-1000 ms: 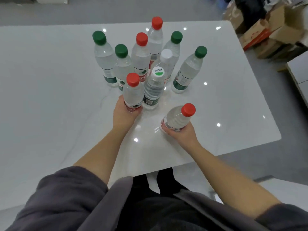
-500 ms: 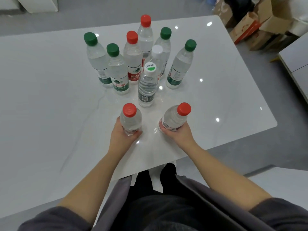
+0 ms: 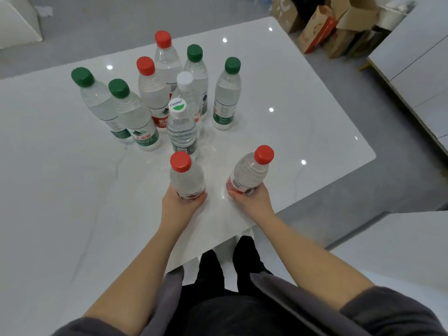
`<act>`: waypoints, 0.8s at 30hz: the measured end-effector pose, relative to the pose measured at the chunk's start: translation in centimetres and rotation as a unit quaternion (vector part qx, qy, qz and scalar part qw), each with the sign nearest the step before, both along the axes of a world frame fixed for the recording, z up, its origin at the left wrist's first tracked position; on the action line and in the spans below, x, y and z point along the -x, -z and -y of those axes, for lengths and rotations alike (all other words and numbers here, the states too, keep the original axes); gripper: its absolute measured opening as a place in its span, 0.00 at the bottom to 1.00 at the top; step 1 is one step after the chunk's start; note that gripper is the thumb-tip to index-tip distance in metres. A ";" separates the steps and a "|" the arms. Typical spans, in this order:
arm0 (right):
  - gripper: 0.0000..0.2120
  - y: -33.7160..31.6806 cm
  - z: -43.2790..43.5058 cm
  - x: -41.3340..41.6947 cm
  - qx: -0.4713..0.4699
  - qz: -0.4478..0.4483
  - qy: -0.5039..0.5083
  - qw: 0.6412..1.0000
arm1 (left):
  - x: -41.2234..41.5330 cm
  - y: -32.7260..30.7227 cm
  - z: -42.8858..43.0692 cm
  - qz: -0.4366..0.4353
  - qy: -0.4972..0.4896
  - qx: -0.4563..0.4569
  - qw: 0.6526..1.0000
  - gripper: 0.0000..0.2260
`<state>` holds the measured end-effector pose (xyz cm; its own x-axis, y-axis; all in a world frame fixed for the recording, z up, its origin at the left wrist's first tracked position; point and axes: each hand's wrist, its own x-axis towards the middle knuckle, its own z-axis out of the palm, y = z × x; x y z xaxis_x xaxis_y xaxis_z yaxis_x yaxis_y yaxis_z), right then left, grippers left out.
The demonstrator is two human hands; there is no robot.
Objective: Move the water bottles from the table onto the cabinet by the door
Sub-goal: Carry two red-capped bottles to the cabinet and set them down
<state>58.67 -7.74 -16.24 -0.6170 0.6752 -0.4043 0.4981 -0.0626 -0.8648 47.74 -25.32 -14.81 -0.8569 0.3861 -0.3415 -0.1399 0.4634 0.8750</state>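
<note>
My left hand (image 3: 180, 204) grips the base of a red-capped water bottle (image 3: 185, 177), held upright above the white table (image 3: 60, 195). My right hand (image 3: 252, 198) grips a second red-capped bottle (image 3: 251, 169), which tilts to the right. Behind them several more bottles stand in a cluster on the table: a white-capped Cestbon bottle (image 3: 180, 127) nearest, green-capped ones (image 3: 132, 115) to the left and at the right (image 3: 226, 93), and red-capped ones (image 3: 151, 88) at the back.
Cardboard boxes (image 3: 322, 30) are piled on the grey floor beyond the table's far right corner. A pale cabinet (image 3: 417, 69) runs along the right edge. Another white surface (image 3: 400, 246) lies at the lower right. My legs stand at the table's near edge.
My left hand has pulled its red-capped bottle out of the cluster toward me and lifted it. The right hand's bottle has come up too, and the view has shifted back.
</note>
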 end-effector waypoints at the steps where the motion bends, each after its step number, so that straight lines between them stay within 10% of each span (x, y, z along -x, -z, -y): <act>1: 0.28 -0.2 -0.5 -0.6 -0.001 -0.004 0.022 1.000 | 0.0 -0.4 -0.8 -0.004 0.014 -0.008 1.000 0.23; 24: 0.27 -10.2 -13.6 -25.7 -0.121 -0.057 0.349 0.928 | -18.5 -10.0 -26.3 -0.010 0.381 -0.137 0.915 0.20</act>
